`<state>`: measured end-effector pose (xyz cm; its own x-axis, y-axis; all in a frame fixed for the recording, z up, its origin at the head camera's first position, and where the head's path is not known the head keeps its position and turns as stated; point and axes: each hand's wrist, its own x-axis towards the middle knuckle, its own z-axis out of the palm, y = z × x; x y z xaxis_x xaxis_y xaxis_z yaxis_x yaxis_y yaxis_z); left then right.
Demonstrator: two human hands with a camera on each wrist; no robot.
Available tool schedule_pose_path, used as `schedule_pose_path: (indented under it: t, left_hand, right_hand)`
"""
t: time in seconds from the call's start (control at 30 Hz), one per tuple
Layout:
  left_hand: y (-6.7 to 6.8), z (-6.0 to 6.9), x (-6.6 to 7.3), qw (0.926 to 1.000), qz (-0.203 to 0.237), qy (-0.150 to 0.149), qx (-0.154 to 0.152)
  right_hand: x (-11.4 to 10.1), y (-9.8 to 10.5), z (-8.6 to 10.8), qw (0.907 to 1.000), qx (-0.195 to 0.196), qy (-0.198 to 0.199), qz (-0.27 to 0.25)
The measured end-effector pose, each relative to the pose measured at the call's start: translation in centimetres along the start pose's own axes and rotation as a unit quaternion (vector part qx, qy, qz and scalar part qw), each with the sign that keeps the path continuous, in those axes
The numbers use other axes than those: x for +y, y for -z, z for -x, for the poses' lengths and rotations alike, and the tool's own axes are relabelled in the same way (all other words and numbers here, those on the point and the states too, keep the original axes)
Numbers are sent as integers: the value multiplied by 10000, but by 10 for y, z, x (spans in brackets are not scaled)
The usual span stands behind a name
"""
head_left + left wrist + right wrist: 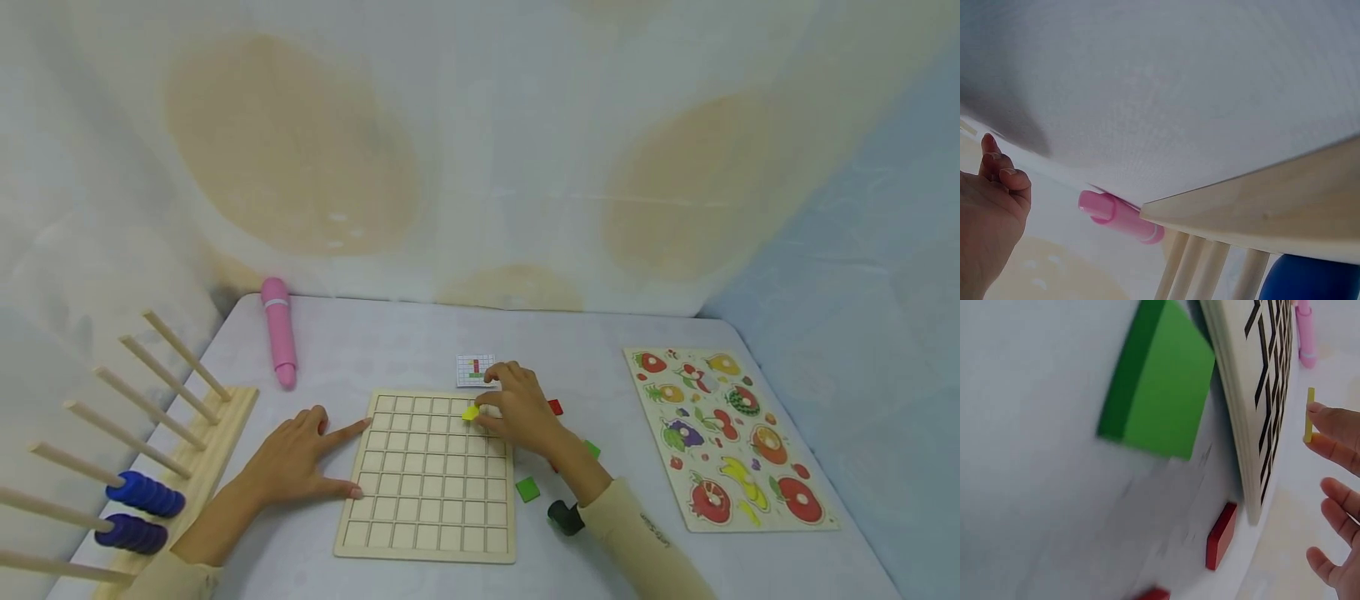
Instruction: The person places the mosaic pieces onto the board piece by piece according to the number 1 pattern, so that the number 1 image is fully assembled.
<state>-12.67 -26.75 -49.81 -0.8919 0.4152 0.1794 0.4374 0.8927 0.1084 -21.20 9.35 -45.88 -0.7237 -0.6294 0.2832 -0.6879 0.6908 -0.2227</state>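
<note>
A square wooden grid board [423, 556] lies flat in the middle of the table. Above its upper right cells, my right hand [521, 412] pinches a small yellow tile [470, 412] between thumb and index finger; in the right wrist view the yellow tile [1309, 415] is edge-on, apart from the board. My left hand [288, 462] touches the board's left edge with thumb and index finger, the other fingers partly bent. Just beyond the board lies a pattern card [474, 372] with coloured squares on a grid. Green tiles [528, 489] and red tiles [555, 407] lie right of the board.
At the left stands a wooden peg rack [238, 408] with blue rings [146, 492] on two pegs. A pink wand-shaped object [280, 333] lies at the back left. A fruit picture board [660, 433] is on the right. A dark cylinder [564, 517] sits by the right forearm.
</note>
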Motion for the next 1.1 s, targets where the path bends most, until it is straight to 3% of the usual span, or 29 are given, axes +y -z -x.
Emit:
schedule_pose_path:
  t: [0.4, 0.67, 1.1]
  left_hand:
    - [2, -1, 2, 9994, 92, 240, -213]
    - [3, 0, 4, 9994, 89, 247, -246]
    - [3, 1, 4, 9990, 106, 318, -301]
  right_hand:
    - [-23, -12, -19, 9996, -256, 150, 29]
    - [-39, -21, -28, 9987, -438, 181, 196]
    - [-48, -30, -36, 9977, -436, 274, 438]
